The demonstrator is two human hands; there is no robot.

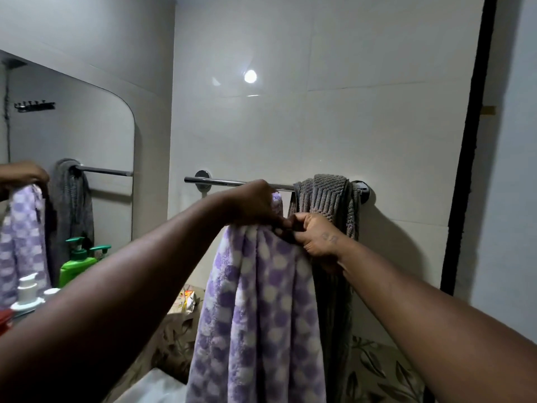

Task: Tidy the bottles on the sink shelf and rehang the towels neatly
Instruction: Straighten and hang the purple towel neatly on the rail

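Chrome rail point(232, 182): fixed level across the far white tiled wall point(334, 126), round mounts at both ends; its left stretch is bare.
Grey towel point(328, 196): ribbed, bunched over the right end of the rail, hanging narrow against the wall.
Purple towel point(258, 315): lilac and white check, gathered at the top just below the rail, touching the grey towel on its right, falling in long folds toward the near edge.
Left hand point(254, 203): fingers closed over the gathered top of the purple towel, directly in front of the rail.
Right hand point(316, 235): fingers pinched on the same top edge, just right of the left hand, fingertips nearly meeting it.
Mirror point(72, 135): on the left wall, rounded corner; it reflects a rail, a grey towel, a purple towel and a hand.
Sink shelf bottles: at the left below the mirror, a green pump bottle point(77, 266) stands upright, with a white pump bottle point(26, 289) nearer; a red object at the left edge is cut off and I cannot tell what it is.
Lower wall: leaf-patterned tiles point(377, 370) run under the towels; small orange and white packet point(187, 298) lies on a ledge left of the purple towel.
Right edge: dark vertical strip point(467, 170) beside a pale wall.
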